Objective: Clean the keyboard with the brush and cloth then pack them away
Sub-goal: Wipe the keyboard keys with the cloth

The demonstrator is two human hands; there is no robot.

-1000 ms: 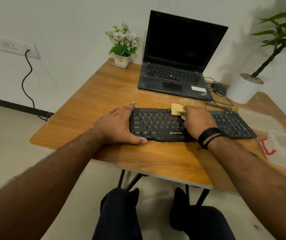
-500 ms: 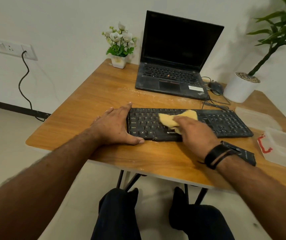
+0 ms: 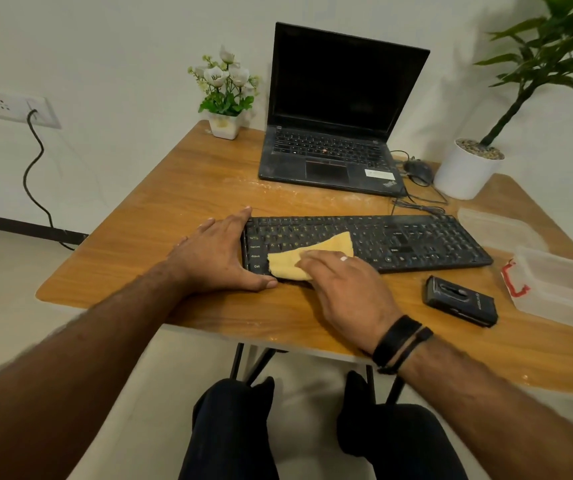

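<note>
Your right hand (image 3: 342, 285) presses the yellow cloth (image 3: 307, 256) flat-fingered on the keyboard (image 3: 416, 240) at its near left; your left hand (image 3: 215, 258), fingers spread, braces that end. Wipe rightward with steady pressure, keeping it braced.

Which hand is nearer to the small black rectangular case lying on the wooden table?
Right. The right hand presses the yellow cloth on the black keyboard, left of the small black rectangular case. The left hand braces the keyboard's far left end.

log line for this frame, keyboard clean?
phase: wiping | right hand: presses cloth on keyboard | left hand: braces keyboard's left end
</note>
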